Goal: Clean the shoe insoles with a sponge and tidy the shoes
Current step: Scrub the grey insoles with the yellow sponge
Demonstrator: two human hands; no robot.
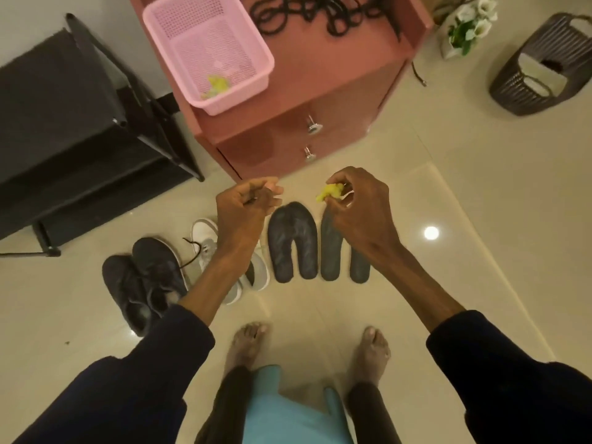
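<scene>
Pink basket at 11 o'clock holds a yellow scrap, perhaps sponge. Right hand pinches a sponge above 4 insoles; left hand: fingers curled, grasp unclear.

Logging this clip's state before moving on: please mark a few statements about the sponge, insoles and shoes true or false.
1. The right hand pinches a yellow sponge. True.
2. The dark insoles sit inside the shoes. False: four lie side by side on the floor.
3. The pink basket sits on the pink cabinet. True.
4. The black shoes stand on the cabinet. False: they are on the floor, left of the white shoes.
</scene>
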